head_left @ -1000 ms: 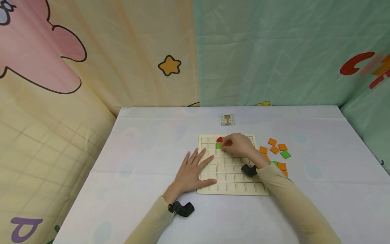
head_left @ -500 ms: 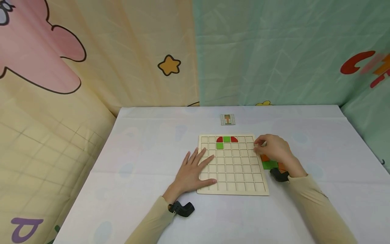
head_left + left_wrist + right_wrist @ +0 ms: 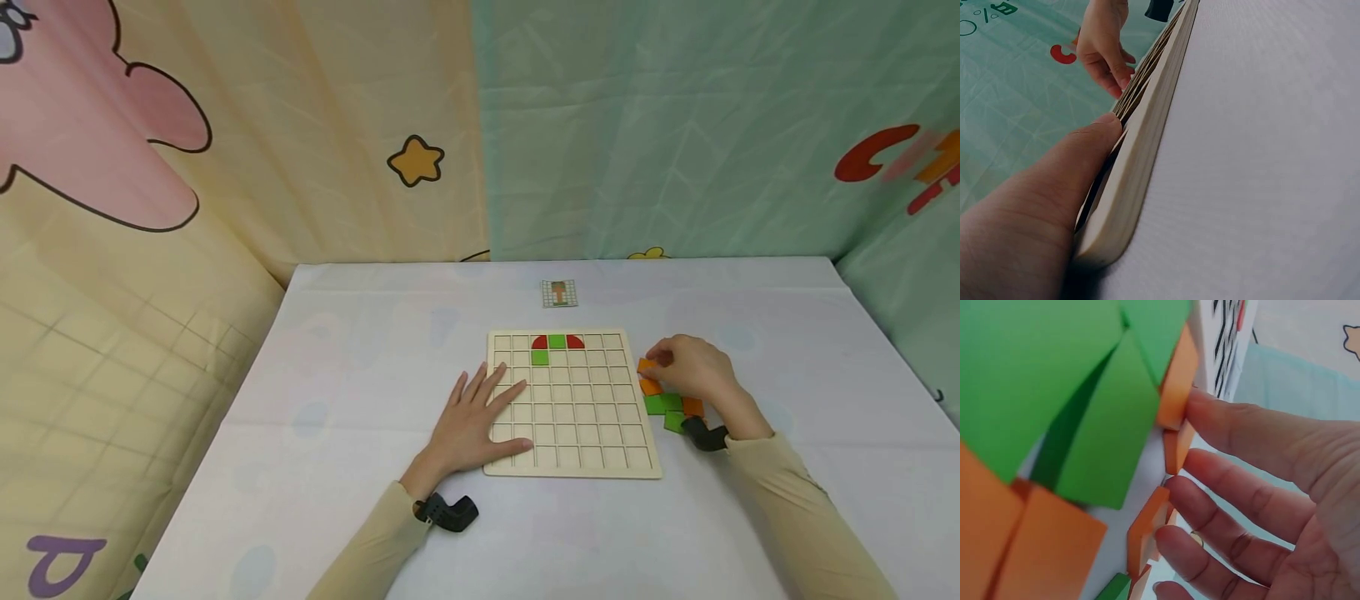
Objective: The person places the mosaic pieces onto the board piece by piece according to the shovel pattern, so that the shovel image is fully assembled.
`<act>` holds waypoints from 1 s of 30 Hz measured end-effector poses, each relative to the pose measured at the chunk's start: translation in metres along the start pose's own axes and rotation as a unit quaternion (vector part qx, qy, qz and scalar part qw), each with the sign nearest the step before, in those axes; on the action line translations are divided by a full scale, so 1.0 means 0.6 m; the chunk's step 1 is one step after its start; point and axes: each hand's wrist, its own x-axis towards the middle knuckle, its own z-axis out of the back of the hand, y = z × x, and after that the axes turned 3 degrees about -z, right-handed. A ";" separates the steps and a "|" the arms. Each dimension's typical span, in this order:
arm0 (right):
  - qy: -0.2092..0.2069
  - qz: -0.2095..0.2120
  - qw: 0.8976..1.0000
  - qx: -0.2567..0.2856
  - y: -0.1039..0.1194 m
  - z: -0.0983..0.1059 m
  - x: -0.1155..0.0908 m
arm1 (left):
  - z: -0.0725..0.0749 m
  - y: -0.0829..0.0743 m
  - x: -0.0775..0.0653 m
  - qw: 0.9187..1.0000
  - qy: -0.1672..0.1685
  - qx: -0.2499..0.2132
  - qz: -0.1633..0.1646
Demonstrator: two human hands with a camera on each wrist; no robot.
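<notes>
My left hand (image 3: 468,429) lies with spread fingers on the left side of a pale wooden grid board (image 3: 592,462); in the left wrist view its thumb (image 3: 1079,156) rests along the board's edge. On the board's top row, a green square tile (image 3: 557,342) sits between two red quarter-round tiles, one left (image 3: 539,342) and one right (image 3: 574,342). Another green tile (image 3: 540,357) lies below the left one. My right hand (image 3: 697,367) is over loose tiles beside the board. In the right wrist view, its thumb and fingertips, apart, reach an orange tile (image 3: 1176,450).
Loose green tiles (image 3: 663,403) and orange tiles (image 3: 693,407) lie right of the board, some hidden under my right hand. Behind the board lies a small card (image 3: 558,293) with a gridded picture. Curtains (image 3: 660,150) rise beyond the table's far edge.
My right hand has gone from the board's top rows to the loose tiles on the right, uncovering the green tile and right red tile in the top row. My left hand stays put.
</notes>
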 end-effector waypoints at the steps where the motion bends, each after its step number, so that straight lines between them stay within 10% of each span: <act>1: -0.002 -0.002 1.000 0.001 -0.001 0.000 0.000 | 0.000 0.000 0.000 1.000 0.000 0.000 0.000; 30: -0.038 0.041 0.989 0.138 0.020 -0.012 0.017 | -0.001 0.002 -0.002 1.000 -0.002 0.004 -0.006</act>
